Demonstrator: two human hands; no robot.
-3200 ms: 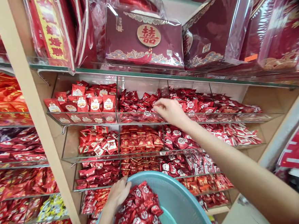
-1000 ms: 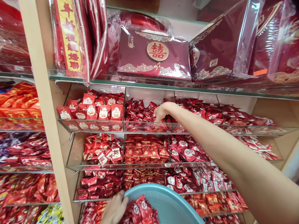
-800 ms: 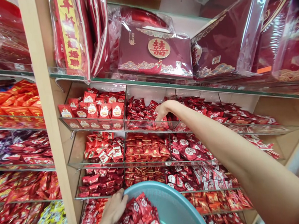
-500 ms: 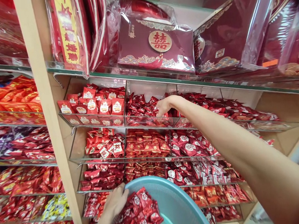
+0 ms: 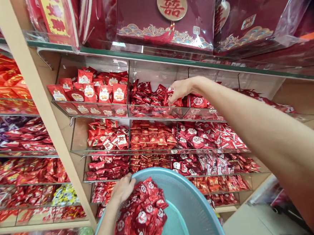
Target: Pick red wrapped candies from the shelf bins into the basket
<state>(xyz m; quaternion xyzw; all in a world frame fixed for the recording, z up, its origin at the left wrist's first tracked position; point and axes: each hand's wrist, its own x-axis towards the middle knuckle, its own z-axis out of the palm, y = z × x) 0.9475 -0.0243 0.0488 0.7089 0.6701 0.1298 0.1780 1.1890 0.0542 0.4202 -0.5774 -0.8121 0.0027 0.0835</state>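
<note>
My left hand [image 5: 124,188] is closed over the left rim of a light blue plastic basket [image 5: 203,203]. Red wrapped candy packets [image 5: 142,217] with round white labels are heaped in the basket's left side, and the bare bottom shows on the right. Up in the top row of clear shelf bins, my right hand [image 5: 180,90] reaches among small dark red packets [image 5: 146,96], its fingers bent around some of them. Part of the grip is hidden by the packets and the bin's clear front.
Rows of clear bins hold red packets, with larger cookie packets [image 5: 89,93] at top left. A glass shelf edge [image 5: 147,55] runs just above my right arm, carrying maroon gift boxes [image 5: 144,14]. A wooden upright [image 5: 42,114] stands at left; floor [image 5: 250,222] shows at lower right.
The view has dipped and come nearer, so the shelves sit higher in the picture. My right hand stays in the same bin, its fingers among the packets. My left hand keeps the basket rim.
</note>
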